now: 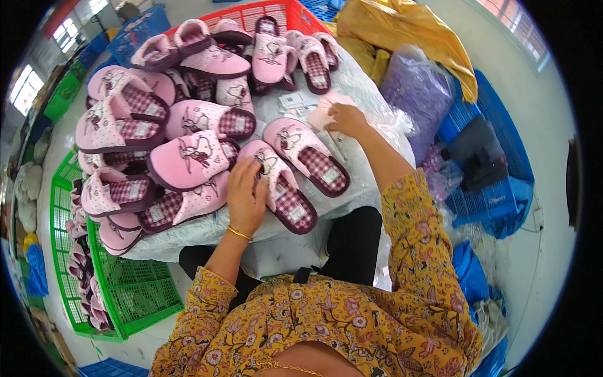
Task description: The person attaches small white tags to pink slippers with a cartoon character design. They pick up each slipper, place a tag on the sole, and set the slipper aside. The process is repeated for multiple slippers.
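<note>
A pair of pink slippers with plaid insoles and dark purple soles lies before me on the covered table (370,138): the left slipper (276,182) and the right slipper (304,154). My left hand (246,195) rests against the left slipper's side, its fingers stretched out and slightly apart. Beyond the right slipper, my right hand (345,119) has its fingers bent down onto a pale pink piece of paper (325,108), seemingly pinching its edge. Small white tags (295,100) lie just left of that paper.
Many similar slippers (188,154) are heaped on the table's left side. A red crate (251,12) stands at the far edge. Below left is a green crate (132,276) holding slippers. At right are a purple-filled plastic bag (418,85), yellow sacks (414,28) and a blue crate (490,201).
</note>
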The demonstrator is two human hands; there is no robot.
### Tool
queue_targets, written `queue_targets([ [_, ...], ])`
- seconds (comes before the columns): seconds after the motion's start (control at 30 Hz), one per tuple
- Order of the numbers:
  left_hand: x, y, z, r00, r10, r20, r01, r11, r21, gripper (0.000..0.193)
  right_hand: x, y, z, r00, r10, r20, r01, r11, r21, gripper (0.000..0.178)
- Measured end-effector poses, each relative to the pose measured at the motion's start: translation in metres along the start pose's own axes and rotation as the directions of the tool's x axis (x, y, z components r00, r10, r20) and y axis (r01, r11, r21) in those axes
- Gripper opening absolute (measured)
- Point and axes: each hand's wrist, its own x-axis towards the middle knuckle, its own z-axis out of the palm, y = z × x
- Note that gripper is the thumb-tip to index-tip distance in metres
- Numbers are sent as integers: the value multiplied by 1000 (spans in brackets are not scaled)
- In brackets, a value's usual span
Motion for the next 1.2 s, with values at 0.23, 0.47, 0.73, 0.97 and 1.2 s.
queue_targets([
  [0.23, 1, 2, -5, 1000, 7, 27, -8, 1000, 24, 32, 2, -6, -19, 994, 110, -20, -100, 958, 269, 37],
  [0.47, 14, 10, -4, 1000, -1, -24, 1, 1000, -16, 32, 0, -3, -34, 982, 23, -190, 8, 987, 161, 43],
  [0.73, 49, 66, 4, 947, -263, 185, 322, 772, -549, 33, -145, -110, -64, 824, -447, -349, 554, 766, 327, 16],
  [0.97, 64, 86, 19, 788, -353, 504, 611, 551, -568, 14, -249, -92, -15, 814, 177, -553, 171, 837, 520, 28],
  [1.2, 99, 128, 102, 797, -166, 581, 601, 318, -734, 22, -273, -24, 21, 704, 629, -331, -185, 611, 770, 29],
])
